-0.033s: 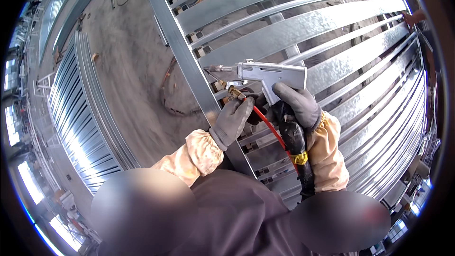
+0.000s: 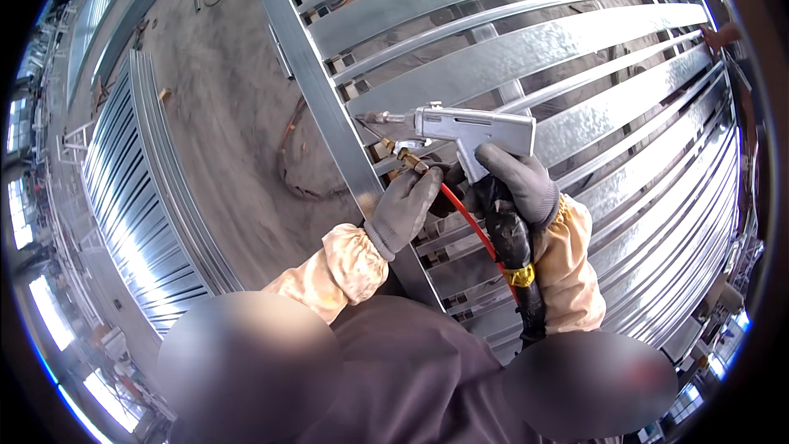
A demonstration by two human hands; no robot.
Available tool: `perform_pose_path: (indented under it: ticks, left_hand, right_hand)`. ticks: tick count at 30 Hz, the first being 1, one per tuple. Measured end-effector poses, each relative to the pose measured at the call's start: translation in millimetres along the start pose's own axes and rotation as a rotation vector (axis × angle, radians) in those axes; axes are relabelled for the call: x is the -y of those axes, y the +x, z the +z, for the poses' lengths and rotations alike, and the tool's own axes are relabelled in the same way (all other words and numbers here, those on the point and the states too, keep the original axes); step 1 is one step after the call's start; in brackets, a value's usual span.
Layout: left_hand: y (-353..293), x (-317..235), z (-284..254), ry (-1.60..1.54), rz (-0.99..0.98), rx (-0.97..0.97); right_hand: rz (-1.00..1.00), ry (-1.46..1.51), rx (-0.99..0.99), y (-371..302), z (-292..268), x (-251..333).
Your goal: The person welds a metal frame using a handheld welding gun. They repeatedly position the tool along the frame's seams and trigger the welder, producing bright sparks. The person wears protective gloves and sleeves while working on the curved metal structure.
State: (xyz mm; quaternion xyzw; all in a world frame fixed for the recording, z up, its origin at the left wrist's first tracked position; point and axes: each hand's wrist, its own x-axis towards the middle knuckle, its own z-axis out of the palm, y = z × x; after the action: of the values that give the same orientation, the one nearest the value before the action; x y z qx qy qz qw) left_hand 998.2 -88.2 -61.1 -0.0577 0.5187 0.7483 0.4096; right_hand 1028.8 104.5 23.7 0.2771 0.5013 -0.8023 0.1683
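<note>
A silver pistol-shaped welding gun [image 2: 477, 125] lies across my view, its narrow nozzle [image 2: 386, 117] pointing left over a square steel rail. My right hand [image 2: 523, 187], in a grey glove, is closed around the gun's handle. A thick black-wrapped cable [image 2: 508, 234] with a band of yellow tape runs down from the handle towards my body. Below the nozzle, a brass fitting [image 2: 413, 161] joins a thin red hose [image 2: 468, 219]. My gloved left hand [image 2: 404, 212] is closed at the hose end just behind this fitting; dark gloved fingers between the hands are partly hidden.
Under the gun spreads a large galvanized steel frame [image 2: 316, 90] with many slats [image 2: 460, 70]. Another slatted panel [image 2: 136, 197] lies at left on the concrete floor [image 2: 222, 131], where a loose cable [image 2: 288, 156] curls. A person's hand [image 2: 722, 36] touches the frame's far right edge.
</note>
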Motion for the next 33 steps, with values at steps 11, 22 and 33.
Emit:
perform_pose_path:
  ticks: [11,22,33]
  left_hand:
    - [25.8,0.9,-18.0,-0.029,0.020,0.005]
    - [20.6,-20.0,-7.9,0.144,-0.089,-0.027]
    - [23.1,-6.0,-18.2,0.347,0.137,0.033]
  right_hand:
    - [0.083,0.006,-0.074,29.2,6.1,5.9]
    - [-0.019,-0.055,-0.131,28.8,8.9,0.2]
    - [0.099,-0.046,-0.130,26.0,16.7,12.3]
